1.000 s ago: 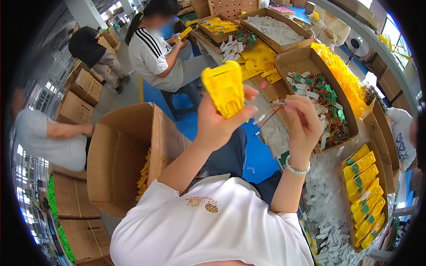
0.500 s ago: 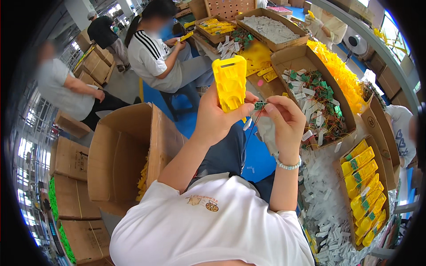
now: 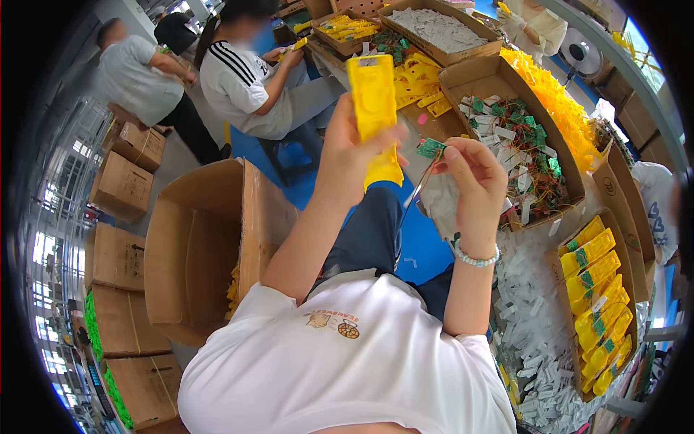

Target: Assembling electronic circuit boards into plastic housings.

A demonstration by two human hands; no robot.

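Upright in front of me, a yellow plastic shell (image 3: 373, 94) with a slot near its top is gripped by my left hand (image 3: 345, 155). The left thumb lies across its face and is slightly blurred. To the right, my right hand (image 3: 477, 170) pinches a small green circuit board (image 3: 431, 148) between thumb and fingers. Thin dark wires trail down from the board, with a small pale piece near their lower end. A gap separates the board from the shell.
On the right, a cardboard tray (image 3: 463, 87) holds wired boards and white pieces. Nearer, a box (image 3: 569, 318) contains yellow shells with boards. White parts (image 3: 535, 362) cover the table beside it. At left stands a large carton (image 3: 195, 246). A co-worker (image 3: 242, 87) sits ahead.
The circuit board in my right hand has moved up and right, away from my left hand. The shell has turned slightly. At left, a person has moved farther off.
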